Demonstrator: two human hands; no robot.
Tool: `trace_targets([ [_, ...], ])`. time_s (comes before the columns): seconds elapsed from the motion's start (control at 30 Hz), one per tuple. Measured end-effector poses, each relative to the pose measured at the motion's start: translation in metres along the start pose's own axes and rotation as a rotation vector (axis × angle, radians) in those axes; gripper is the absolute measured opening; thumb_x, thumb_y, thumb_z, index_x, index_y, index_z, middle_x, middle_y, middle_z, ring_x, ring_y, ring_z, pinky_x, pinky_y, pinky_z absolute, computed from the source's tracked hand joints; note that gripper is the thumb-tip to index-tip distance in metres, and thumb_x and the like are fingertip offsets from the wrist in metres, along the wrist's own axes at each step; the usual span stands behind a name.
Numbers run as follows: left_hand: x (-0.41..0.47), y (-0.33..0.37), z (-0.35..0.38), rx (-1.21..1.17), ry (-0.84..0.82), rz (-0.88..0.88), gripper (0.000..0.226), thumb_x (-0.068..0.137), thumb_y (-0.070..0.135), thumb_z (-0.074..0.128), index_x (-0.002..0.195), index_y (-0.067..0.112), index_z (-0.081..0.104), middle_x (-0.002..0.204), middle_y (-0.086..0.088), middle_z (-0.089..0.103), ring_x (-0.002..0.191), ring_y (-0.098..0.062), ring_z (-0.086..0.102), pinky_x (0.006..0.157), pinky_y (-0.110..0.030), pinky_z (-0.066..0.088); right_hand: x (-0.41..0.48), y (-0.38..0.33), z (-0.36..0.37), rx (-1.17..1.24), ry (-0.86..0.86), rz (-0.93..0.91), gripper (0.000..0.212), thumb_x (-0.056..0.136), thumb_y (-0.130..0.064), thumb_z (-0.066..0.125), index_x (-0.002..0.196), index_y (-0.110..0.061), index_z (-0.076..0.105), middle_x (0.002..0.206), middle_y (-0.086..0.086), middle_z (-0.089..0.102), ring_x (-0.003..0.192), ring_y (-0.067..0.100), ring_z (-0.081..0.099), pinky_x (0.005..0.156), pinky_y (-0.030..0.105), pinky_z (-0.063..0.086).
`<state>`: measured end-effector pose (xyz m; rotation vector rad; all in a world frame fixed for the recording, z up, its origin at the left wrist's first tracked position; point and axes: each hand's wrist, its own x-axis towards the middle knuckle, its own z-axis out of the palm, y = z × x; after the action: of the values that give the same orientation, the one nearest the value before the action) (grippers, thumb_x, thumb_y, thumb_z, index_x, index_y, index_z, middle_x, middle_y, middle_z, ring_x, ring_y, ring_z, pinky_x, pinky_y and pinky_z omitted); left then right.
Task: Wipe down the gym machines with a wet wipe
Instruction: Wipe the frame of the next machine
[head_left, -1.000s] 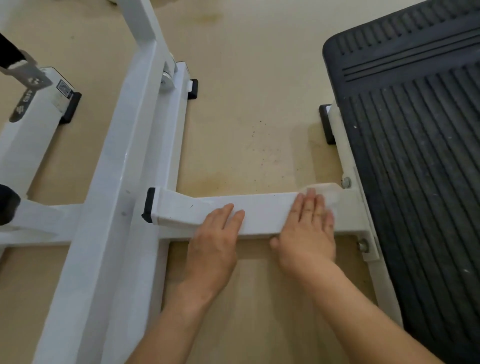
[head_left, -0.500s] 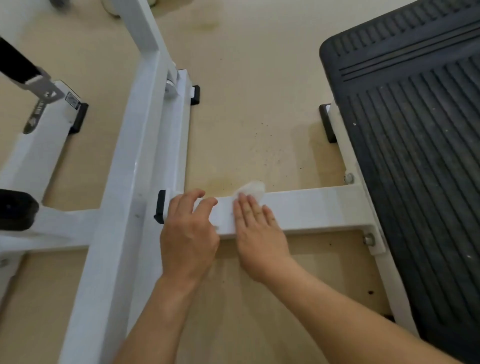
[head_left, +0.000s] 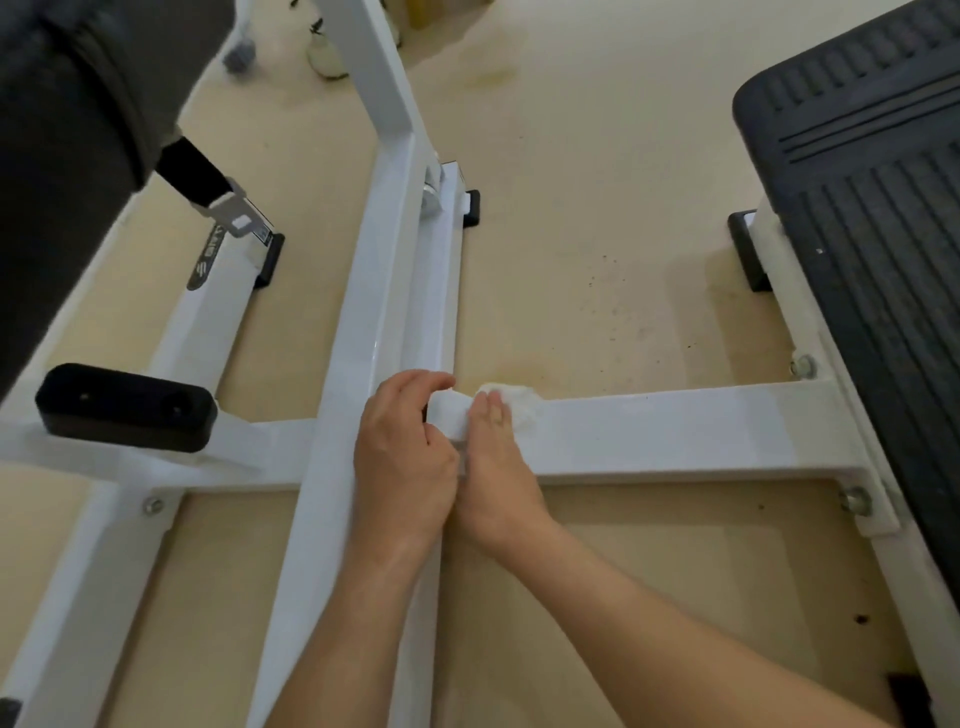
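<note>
Mid-frame, your flat-fingered right hand (head_left: 498, 467) presses the wet wipe (head_left: 514, 397) onto the crossbar (head_left: 675, 426) end that your left hand (head_left: 405, 457) grips with curled fingers; next, likely shift that grip.

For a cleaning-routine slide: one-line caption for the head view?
Right hand presses a wet wipe onto the white crossbar while the left hand grips the bar's end.

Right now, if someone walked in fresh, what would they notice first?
Two bare hands meet at the centre: the left hand grips the free end of a white crossbar, and the right hand presses a wet wipe flat on its top. A big black ribbed footplate fills the right edge, and a dark pad looms at the top left.
</note>
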<state>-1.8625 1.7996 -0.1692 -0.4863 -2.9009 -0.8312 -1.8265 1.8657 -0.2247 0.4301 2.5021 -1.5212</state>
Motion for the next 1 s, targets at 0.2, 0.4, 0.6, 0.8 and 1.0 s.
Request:
trace_targets([
  [0.2, 0.007, 0.0, -0.012, -0.034, -0.162, 0.095, 0.039, 0.096, 0.009, 0.046, 0.132, 0.02, 0.058, 0.141, 0.006, 0.05, 0.13, -0.006, 0.043, 0.112, -0.025, 0.032, -0.002, 0.007, 0.006, 0.019, 0.058, -0.325, 0.079, 0.091, -0.007, 0.047, 0.155, -0.012, 0.001, 0.163, 0.004, 0.001, 0.15, 0.016, 0.003, 0.121, 0.032, 0.014],
  [0.4, 0.002, -0.008, 0.007, 0.535, -0.442, 0.405, 0.056, 0.089, 0.015, 0.053, 0.143, 0.023, 0.039, 0.157, -0.008, 0.019, 0.144, -0.029, 0.013, 0.119, -0.045, 0.012, -0.004, 0.041, -0.03, 0.357, 0.107, 0.08, 0.069, 0.082, 0.01, 0.044, 0.147, -0.013, 0.038, 0.149, 0.004, 0.044, 0.135, 0.016, 0.042, 0.113, 0.027, 0.032],
  [0.6, -0.029, 0.009, 0.019, 0.185, -0.242, 0.175, 0.05, 0.089, 0.056, 0.037, 0.117, 0.024, 0.063, 0.11, 0.006, 0.063, 0.104, -0.016, 0.056, 0.106, -0.044, 0.036, -0.016, 0.028, -0.058, 1.502, 0.056, 0.4, 0.032, 0.091, -0.004, 0.053, 0.122, -0.008, 0.06, 0.112, 0.018, 0.068, 0.09, 0.024, 0.066, 0.08, 0.032, 0.053],
  [0.8, -0.024, 0.023, 0.005, -0.148, -0.145, -0.023, 0.007, 0.089, 0.033, 0.065, 0.09, 0.03, 0.072, 0.09, 0.014, 0.068, 0.085, -0.002, 0.059, 0.077, -0.018, 0.047, -0.036, 0.022, -0.073, 1.534, -0.049, 0.314, 0.03, 0.095, -0.029, 0.054, 0.124, -0.029, 0.06, 0.124, 0.006, 0.064, 0.106, 0.02, 0.063, 0.086, 0.037, 0.048],
  [1.0, -0.019, 0.036, -0.023, -0.517, -0.267, -0.226, 0.029, 0.085, 0.041, 0.061, 0.082, 0.013, 0.069, 0.073, -0.004, 0.066, 0.067, -0.009, 0.062, 0.065, -0.022, 0.053, -0.045, 0.023, -0.102, 0.991, -0.296, 0.05, 0.035, 0.089, -0.037, 0.063, 0.123, -0.029, 0.064, 0.117, -0.002, 0.068, 0.104, 0.015, 0.064, 0.081, 0.026, 0.046],
])
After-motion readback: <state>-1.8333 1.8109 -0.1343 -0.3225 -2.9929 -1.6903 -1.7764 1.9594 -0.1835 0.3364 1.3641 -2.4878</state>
